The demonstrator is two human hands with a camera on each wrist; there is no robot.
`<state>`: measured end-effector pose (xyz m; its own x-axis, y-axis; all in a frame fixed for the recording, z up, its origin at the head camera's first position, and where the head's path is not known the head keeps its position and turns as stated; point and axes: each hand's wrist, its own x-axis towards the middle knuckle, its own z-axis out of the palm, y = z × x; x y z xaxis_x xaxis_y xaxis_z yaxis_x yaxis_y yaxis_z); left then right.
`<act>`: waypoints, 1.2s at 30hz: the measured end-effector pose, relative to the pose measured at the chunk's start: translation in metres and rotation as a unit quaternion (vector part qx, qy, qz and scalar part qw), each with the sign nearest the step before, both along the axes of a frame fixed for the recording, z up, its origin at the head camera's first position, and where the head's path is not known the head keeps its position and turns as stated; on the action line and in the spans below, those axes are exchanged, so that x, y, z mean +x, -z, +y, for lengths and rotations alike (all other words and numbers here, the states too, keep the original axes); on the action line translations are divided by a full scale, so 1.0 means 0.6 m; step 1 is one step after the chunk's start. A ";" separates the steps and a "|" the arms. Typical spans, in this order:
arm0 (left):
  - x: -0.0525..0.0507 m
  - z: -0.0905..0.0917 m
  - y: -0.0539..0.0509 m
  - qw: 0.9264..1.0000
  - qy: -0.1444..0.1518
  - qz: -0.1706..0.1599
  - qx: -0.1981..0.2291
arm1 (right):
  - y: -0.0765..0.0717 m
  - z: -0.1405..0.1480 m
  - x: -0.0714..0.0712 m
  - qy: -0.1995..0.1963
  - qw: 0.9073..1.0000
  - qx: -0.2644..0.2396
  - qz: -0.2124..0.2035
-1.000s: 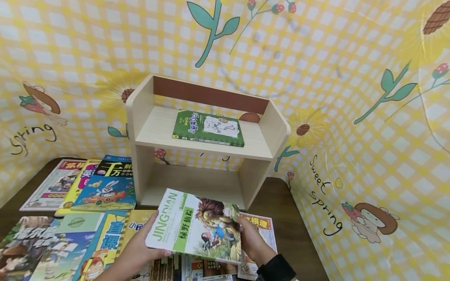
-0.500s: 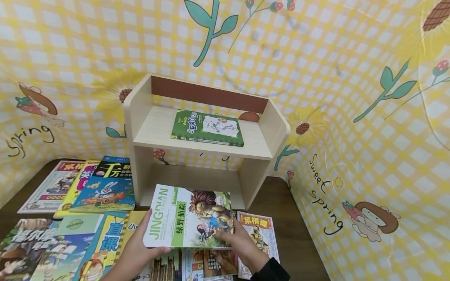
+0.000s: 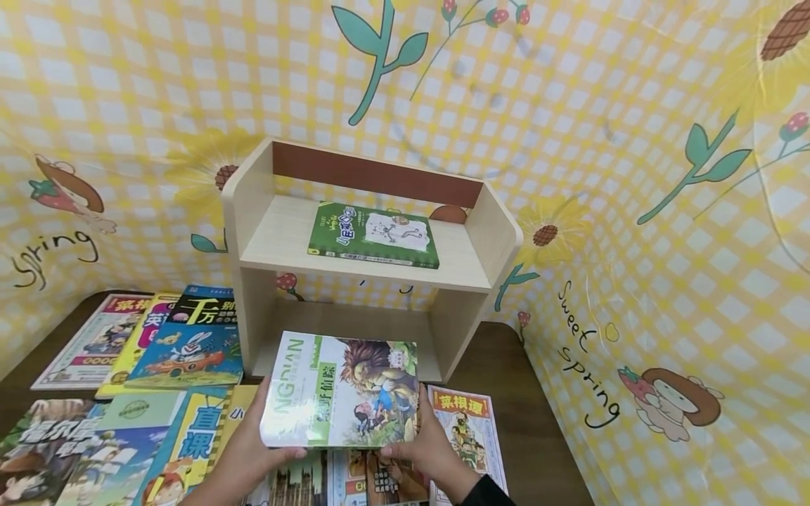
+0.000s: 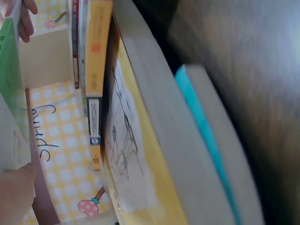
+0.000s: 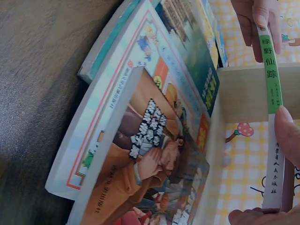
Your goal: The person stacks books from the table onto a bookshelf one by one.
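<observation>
Both hands hold a white and green book with a lion on its cover [image 3: 354, 393] in front of the wooden shelf [image 3: 373, 277]. The left hand [image 3: 249, 446] grips its left edge, thumb along the near edge. At the lower right corner the right hand [image 3: 430, 446] pinches it, thumb on the near edge. The right wrist view shows the green and white spine [image 5: 272, 93] between the two hands. In the left wrist view, part of the left hand [image 4: 16, 194] touches the book. A green book [image 3: 373, 235] lies flat on the upper shelf board.
Several books lie on the dark table [image 3: 525, 422]: a blue one with a rabbit [image 3: 186, 351] at the left, a blue and yellow one [image 3: 183, 443] nearer, and a red-titled one [image 3: 465, 429] at the right. Patterned yellow cloth [image 3: 607, 246] hangs behind.
The held book has shifted slightly left and lies straighter than a second ago. The right thumb has moved from its cover to the near edge.
</observation>
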<state>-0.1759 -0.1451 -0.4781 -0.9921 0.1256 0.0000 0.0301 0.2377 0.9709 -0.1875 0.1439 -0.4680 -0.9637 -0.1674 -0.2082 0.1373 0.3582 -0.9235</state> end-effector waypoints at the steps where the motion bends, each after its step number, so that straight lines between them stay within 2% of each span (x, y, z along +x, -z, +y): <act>1: -0.003 -0.001 0.001 1.000 0.002 0.006 -0.015 | 0.002 0.000 -0.001 0.003 1.000 0.002 0.002; 7: -0.025 -0.003 0.004 0.999 0.020 0.020 -0.046 | 0.012 0.001 -0.008 0.008 1.000 -0.003 0.006; 11: -0.040 0.001 0.011 0.998 0.023 0.014 -0.063 | 0.018 0.003 -0.017 0.007 1.000 0.001 0.006; 21: -0.073 0.012 0.044 0.997 0.019 0.005 -0.069 | 0.041 0.003 -0.047 0.010 1.000 0.012 -0.004; 26: -0.081 0.015 0.063 0.997 0.014 -0.011 -0.071 | 0.059 0.004 -0.058 0.001 1.000 0.015 0.007; 30: -0.084 0.015 0.075 0.998 0.019 -0.020 -0.057 | 0.064 0.005 -0.066 -0.004 1.000 0.011 -0.002; 36: -0.090 0.017 0.080 0.998 0.013 -0.031 -0.050 | 0.064 0.007 -0.078 -0.011 1.000 0.012 -0.018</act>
<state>-0.2301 -0.1348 -0.5264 -0.9864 0.1467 -0.0744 -0.0216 0.3328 0.9428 -0.2343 0.1481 -0.5066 -0.9514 -0.1834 -0.2473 0.1623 0.3836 -0.9091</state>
